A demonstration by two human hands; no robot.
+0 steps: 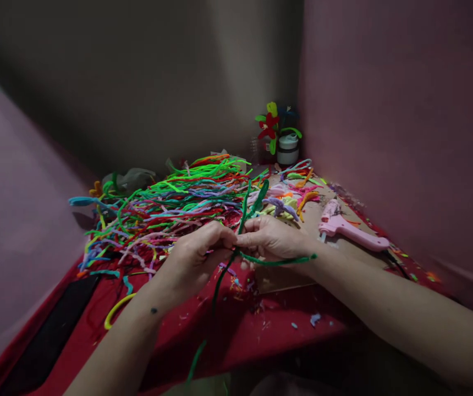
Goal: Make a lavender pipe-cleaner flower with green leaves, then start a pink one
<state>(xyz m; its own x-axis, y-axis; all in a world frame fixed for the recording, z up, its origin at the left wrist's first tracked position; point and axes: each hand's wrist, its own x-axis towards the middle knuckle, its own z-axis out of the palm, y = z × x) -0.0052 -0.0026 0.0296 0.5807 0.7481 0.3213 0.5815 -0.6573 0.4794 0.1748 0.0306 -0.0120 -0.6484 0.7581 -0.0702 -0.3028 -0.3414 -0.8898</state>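
Observation:
My left hand (pixel 201 250) and my right hand (pixel 271 237) meet over the red table (pixel 240 330), fingers pinched together on dark green pipe cleaners (pixel 253 206). One green strand rises from the pinch toward the pile. Another loops right past my right wrist, and one hangs down toward the table's front edge. Both hands are closed on the strands.
A big heap of coloured pipe cleaners (pixel 170 203) covers the table behind my hands. A pink glue gun (pixel 350 230) lies on cardboard at the right. A small jar with pipe-cleaner flowers (pixel 280 135) stands in the far corner. A yellow strand (pixel 115 311) lies front left. Walls close in on both sides.

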